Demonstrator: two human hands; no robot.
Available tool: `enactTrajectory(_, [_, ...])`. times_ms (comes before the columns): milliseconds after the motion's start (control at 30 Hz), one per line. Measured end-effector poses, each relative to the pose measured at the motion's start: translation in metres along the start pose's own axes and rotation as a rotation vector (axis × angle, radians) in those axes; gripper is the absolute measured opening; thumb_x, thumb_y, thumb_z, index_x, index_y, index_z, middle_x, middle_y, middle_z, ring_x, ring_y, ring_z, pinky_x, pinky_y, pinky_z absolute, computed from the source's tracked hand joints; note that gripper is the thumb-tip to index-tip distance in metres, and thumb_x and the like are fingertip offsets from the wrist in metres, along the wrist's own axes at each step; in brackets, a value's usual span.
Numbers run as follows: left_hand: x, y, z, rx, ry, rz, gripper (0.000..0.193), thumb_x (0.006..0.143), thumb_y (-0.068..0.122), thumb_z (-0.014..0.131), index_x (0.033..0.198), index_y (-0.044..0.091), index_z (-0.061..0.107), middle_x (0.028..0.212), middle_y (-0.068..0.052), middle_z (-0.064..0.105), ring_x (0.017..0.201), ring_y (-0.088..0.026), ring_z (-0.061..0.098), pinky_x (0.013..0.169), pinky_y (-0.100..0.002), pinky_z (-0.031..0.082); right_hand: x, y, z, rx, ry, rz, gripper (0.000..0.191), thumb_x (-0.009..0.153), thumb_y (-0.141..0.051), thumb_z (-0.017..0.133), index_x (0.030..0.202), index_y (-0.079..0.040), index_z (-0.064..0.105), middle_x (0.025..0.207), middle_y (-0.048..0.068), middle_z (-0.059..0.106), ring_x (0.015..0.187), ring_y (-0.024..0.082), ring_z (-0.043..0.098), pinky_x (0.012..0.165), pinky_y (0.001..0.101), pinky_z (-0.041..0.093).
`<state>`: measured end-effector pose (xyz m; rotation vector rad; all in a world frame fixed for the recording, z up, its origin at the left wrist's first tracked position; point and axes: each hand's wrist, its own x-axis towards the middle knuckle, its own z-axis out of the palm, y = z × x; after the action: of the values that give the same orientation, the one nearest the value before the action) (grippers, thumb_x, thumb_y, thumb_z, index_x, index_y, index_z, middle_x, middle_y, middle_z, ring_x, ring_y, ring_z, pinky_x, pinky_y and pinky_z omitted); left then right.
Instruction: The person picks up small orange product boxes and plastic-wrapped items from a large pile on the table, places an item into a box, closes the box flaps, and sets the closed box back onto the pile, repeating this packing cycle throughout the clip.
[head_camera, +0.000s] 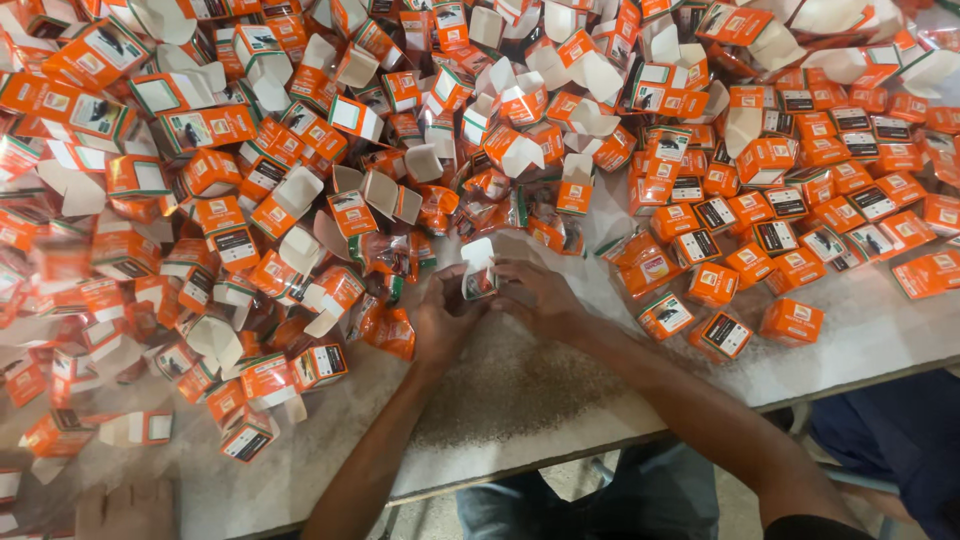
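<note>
both hands meet at the middle of the grey table (560, 400): the left hand (443, 322) and right hand (536, 296) pinch one small orange box (478, 272) between their fingertips (its white flap standing open). open boxes (300, 200) lie heaped at left, closed boxes (800, 200) at right.

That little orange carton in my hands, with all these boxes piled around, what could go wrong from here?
The small carton, pinched between left hand and right hand, has its white flap open, so contents might slip out. Closed boxes sit near the table edge and could be knocked off. The heap of open cartons could slide into the working gap.
</note>
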<state>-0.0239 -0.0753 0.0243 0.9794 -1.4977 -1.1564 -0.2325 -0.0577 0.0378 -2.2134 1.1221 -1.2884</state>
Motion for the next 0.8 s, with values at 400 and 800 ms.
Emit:
enactTrajectory(400, [-0.008,0.028,-0.006,0.574,-0.078,0.311,0.052,0.077,0.007,0.084,0.125,0.000,0.067,0.137,-0.024,0.062,0.113,-0.034,0.069,0.090,-0.040,0.059,0.004,-0.019,-0.010,-0.115,-0.103,-0.010,0.048,0.093,-0.024,0.076,0.137,-0.009,0.062,0.133,0.017,0.063,0.119,0.037,0.065,0.097,0.0451,0.055])
enactTrajectory(800, [0.001,0.013,-0.015,0.338,-0.070,0.413,0.032,0.078,0.004,0.090,0.090,0.010,0.061,0.122,-0.013,0.072,0.120,-0.027,0.071,0.099,-0.037,0.060,0.012,-0.015,-0.016,0.052,-0.093,-0.067,0.016,0.086,-0.009,0.074,0.097,-0.010,0.063,0.131,0.013,0.071,0.122,0.034,0.067,0.102,0.0437,0.055])
